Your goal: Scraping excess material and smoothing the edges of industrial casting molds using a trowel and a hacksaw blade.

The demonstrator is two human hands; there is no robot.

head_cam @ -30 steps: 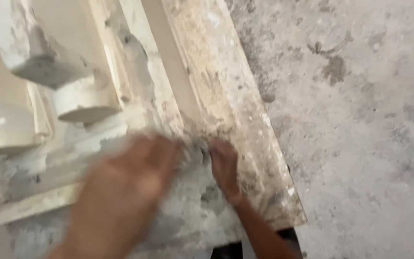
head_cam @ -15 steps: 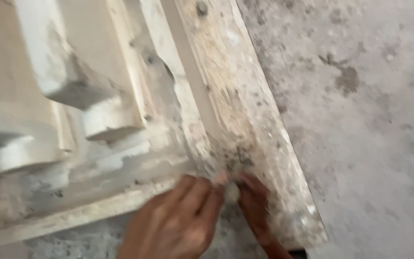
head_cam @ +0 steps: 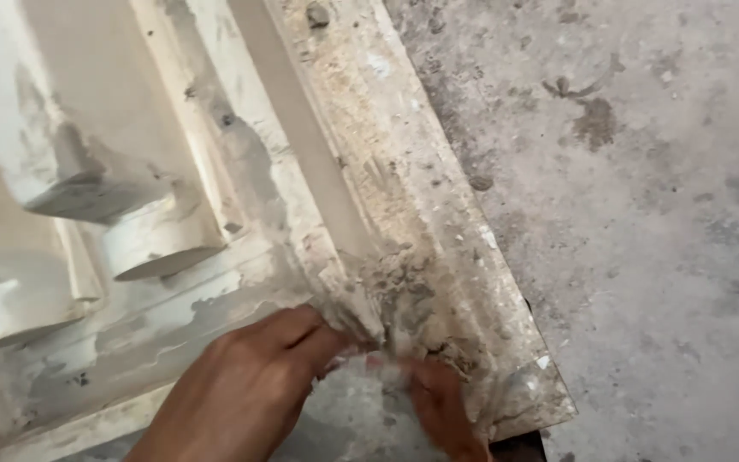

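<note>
Looking down: a grey concrete floor point(head_cam: 643, 214), rough and spotty, fills the space past the right hand.
Floor marks: dark stains and little crumbs lie far up from both hands.
Mould: a big white plaster mould point(head_cam: 173, 197) with steps and round bumps sits above the left hand.
Flat rim: the mould's flat rim point(head_cam: 404, 197) is dirty and gritty, and it runs up and away from the fingers.
Crumbly lump: a crumbly lump point(head_cam: 404, 295) of dried grey stuff sits on the rim just above both hands.
Left hand: the left hand point(head_cam: 245, 389) has its fingers bent and pressed on the mould's corner, touching the lump.
Right hand: the right hand point(head_cam: 438, 402) is blurry; I cannot tell if it is holding anything.
Edges: the rim's corner point(head_cam: 549, 402) ends just beside the right hand.
Open room: bare floor lies wide beyond that corner.
</note>
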